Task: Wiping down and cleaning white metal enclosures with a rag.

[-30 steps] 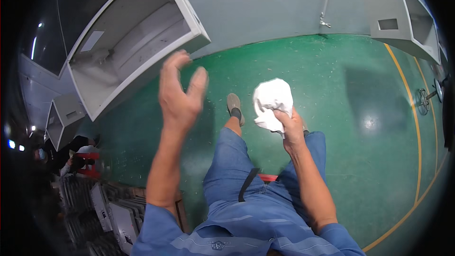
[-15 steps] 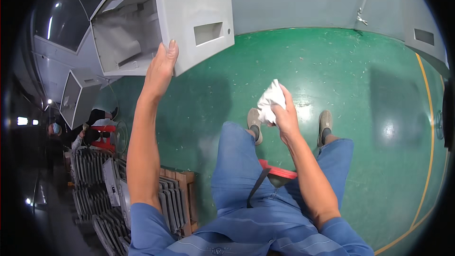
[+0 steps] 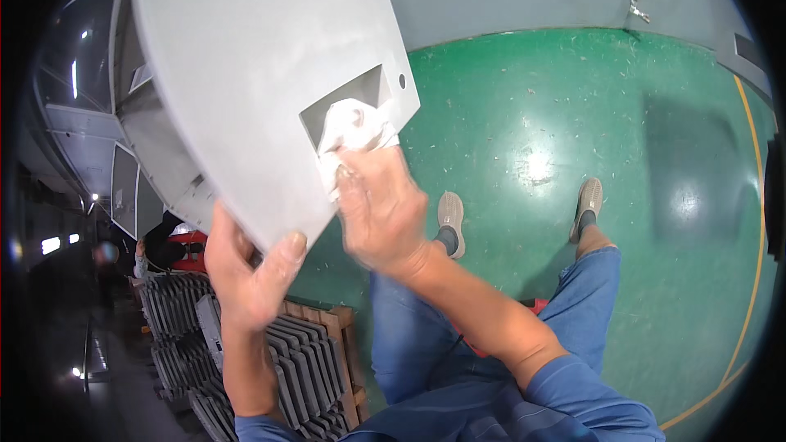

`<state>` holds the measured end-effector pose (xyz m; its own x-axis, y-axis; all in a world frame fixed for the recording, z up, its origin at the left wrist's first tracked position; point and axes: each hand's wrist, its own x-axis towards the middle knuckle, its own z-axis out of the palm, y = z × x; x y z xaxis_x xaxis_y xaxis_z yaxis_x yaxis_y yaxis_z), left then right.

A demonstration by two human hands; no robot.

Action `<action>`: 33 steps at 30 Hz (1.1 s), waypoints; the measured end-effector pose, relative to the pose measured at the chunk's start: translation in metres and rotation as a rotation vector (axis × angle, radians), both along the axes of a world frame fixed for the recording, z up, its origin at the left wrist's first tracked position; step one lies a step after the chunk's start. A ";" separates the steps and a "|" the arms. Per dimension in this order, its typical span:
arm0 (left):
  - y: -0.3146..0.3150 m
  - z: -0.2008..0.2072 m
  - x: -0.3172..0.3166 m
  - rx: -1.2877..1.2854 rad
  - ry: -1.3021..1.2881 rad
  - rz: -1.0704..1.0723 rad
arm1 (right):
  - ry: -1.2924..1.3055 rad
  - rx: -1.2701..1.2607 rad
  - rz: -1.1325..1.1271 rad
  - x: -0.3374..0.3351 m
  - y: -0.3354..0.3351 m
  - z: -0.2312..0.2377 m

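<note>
L hand (image 3: 250, 278) is clamped on a smooth, flat-sided grey box (image 3: 246, 90) by its lower corner, apparently to brace it, w/ R hand (image 3: 385, 209) closed round a soft, crumpled white cloth (image 3: 354, 124) at the rect. cutout (image 3: 360, 86) nr the box's right edge.

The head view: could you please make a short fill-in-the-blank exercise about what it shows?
1. The bare right hand holds a crumpled cloth coloured ____.
2. On the light grey, box-shaped housing, as pictured, the small round hole lies to the ____ of the rectangular opening.
3. The smooth floor with yellow lines is ____.
Missing words: white; right; green.
</note>
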<state>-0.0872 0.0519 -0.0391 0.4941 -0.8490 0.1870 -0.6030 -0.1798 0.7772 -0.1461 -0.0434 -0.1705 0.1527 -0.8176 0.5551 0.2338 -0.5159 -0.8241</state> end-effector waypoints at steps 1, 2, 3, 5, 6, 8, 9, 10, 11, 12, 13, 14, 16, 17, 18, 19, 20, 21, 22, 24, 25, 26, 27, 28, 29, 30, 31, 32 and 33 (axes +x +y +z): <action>0.001 -0.001 -0.003 0.048 0.019 0.063 | 0.050 0.088 0.003 0.004 -0.019 -0.019; -0.001 -0.003 -0.007 0.090 0.037 0.107 | 0.106 0.094 -0.077 0.011 -0.045 -0.046; -0.004 -0.004 -0.010 0.133 0.051 0.151 | 0.171 0.246 -0.054 0.020 -0.075 -0.076; -0.001 -0.002 -0.008 0.174 0.010 0.164 | 0.408 0.457 0.058 0.039 -0.116 -0.103; -0.001 -0.002 -0.006 0.189 -0.007 0.163 | 0.380 0.574 0.204 0.045 -0.129 -0.113; 0.003 -0.006 0.001 0.131 0.018 0.206 | 0.241 0.388 0.210 0.049 -0.101 -0.082; 0.005 -0.007 0.007 0.110 0.015 0.232 | 0.172 0.342 0.290 0.042 -0.078 -0.066; 0.009 -0.002 0.009 0.087 0.008 0.254 | 0.045 0.202 0.348 0.034 -0.056 -0.041; 0.008 -0.003 0.018 0.039 0.027 0.196 | -0.032 -0.002 0.388 0.020 -0.043 -0.023; 0.010 -0.002 0.020 0.037 0.032 0.202 | -0.024 -0.030 0.423 0.021 -0.030 -0.020; 0.012 -0.002 0.021 0.036 0.039 0.208 | 0.013 0.069 0.389 0.030 -0.033 -0.033; 0.018 0.003 0.021 0.042 0.031 0.228 | 0.035 0.174 0.371 0.044 -0.038 -0.047; 0.032 -0.001 0.025 0.079 0.010 0.210 | 0.235 0.382 0.393 0.074 -0.074 -0.072; 0.039 -0.004 0.029 0.091 0.007 0.210 | 0.343 0.488 0.403 0.080 -0.083 -0.071; 0.044 -0.005 0.031 0.104 0.004 0.209 | 0.298 0.375 0.378 0.083 -0.077 -0.070; 0.048 -0.005 0.032 0.102 -0.007 0.226 | 0.253 0.262 0.353 0.086 -0.067 -0.068; 0.051 -0.004 0.034 0.095 0.014 0.234 | 0.207 0.147 0.333 0.087 -0.059 -0.059; 0.053 -0.001 0.037 0.089 0.036 0.242 | 0.073 0.113 0.361 0.088 -0.054 -0.047; 0.055 -0.001 0.039 0.082 0.058 0.249 | 0.090 0.184 0.390 0.093 -0.060 -0.050; 0.052 0.001 0.044 0.057 0.079 0.225 | 0.107 0.328 0.432 0.105 -0.086 -0.051; 0.051 0.000 0.045 0.062 0.070 0.230 | 0.160 0.357 0.446 0.111 -0.092 -0.049; 0.050 -0.003 0.046 0.069 0.069 0.233 | 0.205 0.344 0.439 0.115 -0.093 -0.048; 0.049 -0.005 0.046 0.068 0.067 0.240 | 0.250 0.330 0.430 0.120 -0.091 -0.046; 0.048 -0.006 0.046 0.058 0.060 0.234 | 0.294 0.316 0.421 0.124 -0.090 -0.045; 0.050 -0.007 0.049 0.050 0.046 0.236 | 0.270 0.350 0.496 0.124 -0.082 -0.041; 0.052 -0.007 0.051 0.042 0.032 0.240 | 0.240 0.267 0.451 0.123 -0.071 -0.039; 0.055 -0.009 0.054 0.052 0.030 0.284 | 0.219 0.186 0.392 0.116 -0.061 -0.039; 0.056 -0.008 0.059 0.054 0.046 0.270 | 0.199 0.105 0.334 0.114 -0.057 -0.041; 0.053 -0.004 0.061 0.057 0.066 0.248 | 0.194 0.087 0.311 0.117 -0.064 -0.055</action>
<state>-0.0258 0.1053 -0.0426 0.6982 -0.7085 0.1027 -0.4835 -0.3608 0.7976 -0.0295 -0.1074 -0.2254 0.4968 -0.7585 0.4217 0.2038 -0.3704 -0.9062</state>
